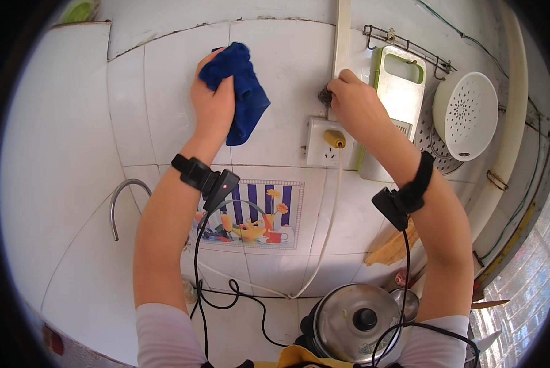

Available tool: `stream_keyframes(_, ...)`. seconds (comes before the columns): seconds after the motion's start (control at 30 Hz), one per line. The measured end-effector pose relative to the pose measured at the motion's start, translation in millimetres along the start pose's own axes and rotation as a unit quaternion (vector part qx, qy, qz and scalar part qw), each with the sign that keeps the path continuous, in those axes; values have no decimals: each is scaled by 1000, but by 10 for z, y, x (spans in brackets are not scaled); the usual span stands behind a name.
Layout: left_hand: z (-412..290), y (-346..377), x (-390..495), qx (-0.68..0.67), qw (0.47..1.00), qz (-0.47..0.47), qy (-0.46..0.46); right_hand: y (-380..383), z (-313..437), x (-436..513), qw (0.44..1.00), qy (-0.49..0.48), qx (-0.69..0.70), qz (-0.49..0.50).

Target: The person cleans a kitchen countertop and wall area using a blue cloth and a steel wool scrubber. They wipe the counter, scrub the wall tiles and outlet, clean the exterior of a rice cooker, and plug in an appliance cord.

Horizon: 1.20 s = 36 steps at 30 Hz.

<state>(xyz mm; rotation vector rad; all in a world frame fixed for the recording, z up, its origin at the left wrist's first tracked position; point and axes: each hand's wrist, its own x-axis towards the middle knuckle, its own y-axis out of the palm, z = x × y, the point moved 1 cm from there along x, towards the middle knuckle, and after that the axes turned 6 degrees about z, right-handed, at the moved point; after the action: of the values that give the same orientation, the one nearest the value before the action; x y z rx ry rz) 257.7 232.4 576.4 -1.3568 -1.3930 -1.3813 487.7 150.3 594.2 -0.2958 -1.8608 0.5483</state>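
My left hand (214,103) grips a folded blue cloth (245,99), its loose end hanging down in front of the white wall tiles (284,60). To the right, my right hand (355,101) pinches a dark steel-wool scourer (324,96) against the lower part of a white cable trunking (342,41). Just below that hand is a white wall socket (317,142) with a yellow plug (335,138) in it. A white cord (334,207) runs down from the plug. My fingers hide part of the scourer.
A wire rack (408,46) carries a green-edged grater board (401,99) and a white colander (468,115). A lidded metal pot (348,317) stands below. A curved metal tap (132,181) is at left, a pipe (514,115) at right. Black cables (201,257) trail from my wrist straps.
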Motion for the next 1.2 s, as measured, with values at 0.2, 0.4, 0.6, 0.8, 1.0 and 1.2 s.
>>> stream_keyframes(0.2, 24, 449, 308, 153, 980, 91, 93, -432, -80, -322, 980, -18, 173, -97)
stream_keyframes(0.4, 102, 904, 224, 199, 956, 122, 177, -675, -222, -689, 978, 12, 179, -106)
stream_keyframes(0.6, 57, 1336, 414, 185, 957, 114, 194, -699, -374, -1012, 981, 21, 183, -68)
stream_keyframes(0.8, 72, 1613, 363, 358, 898, 161, 198, -747, -548, -1373, 976, 26, 208, -55)
stream_keyframes(1.0, 12, 1649, 217, 425, 874, 153, 180, -760, -667, -1582, 976, 46, 206, -43)
stream_keyframes(1.2, -125, 1414, -107, 401, 876, 215, 160, -747, -614, -1608, 972, 45, 222, -57)
